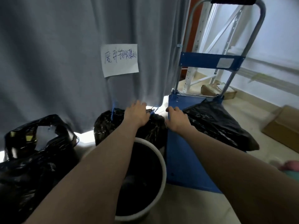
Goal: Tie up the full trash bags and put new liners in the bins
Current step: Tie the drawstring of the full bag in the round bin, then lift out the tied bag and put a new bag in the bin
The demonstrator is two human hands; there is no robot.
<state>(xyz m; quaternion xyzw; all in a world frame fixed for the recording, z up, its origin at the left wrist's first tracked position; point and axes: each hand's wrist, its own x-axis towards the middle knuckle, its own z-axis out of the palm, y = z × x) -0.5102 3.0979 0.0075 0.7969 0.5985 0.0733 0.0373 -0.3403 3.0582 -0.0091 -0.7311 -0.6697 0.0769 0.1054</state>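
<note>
A full black trash bag [110, 126] with blue drawstrings [113, 110] stands against the grey curtain, just behind a white bin [162, 160] whose inside is dark. My left hand [137, 113] lies palm down on top of this bag with its fingers spread over the far edge. My right hand [177, 118] is at the bag's right side, by the edge of the blue cart, fingers apart and slightly bent. A loose blue drawstring loop [152, 110] sits between the two hands. Neither hand visibly grips anything. Both hands are a little blurred.
A second black bag [32, 160] with an open top sits at the left. Another black bag [218, 125] lies on the blue platform cart [186, 167] at the right. A paper sign [119, 59] hangs on the curtain [56, 62]. A cardboard box [284, 125] is on the floor, far right.
</note>
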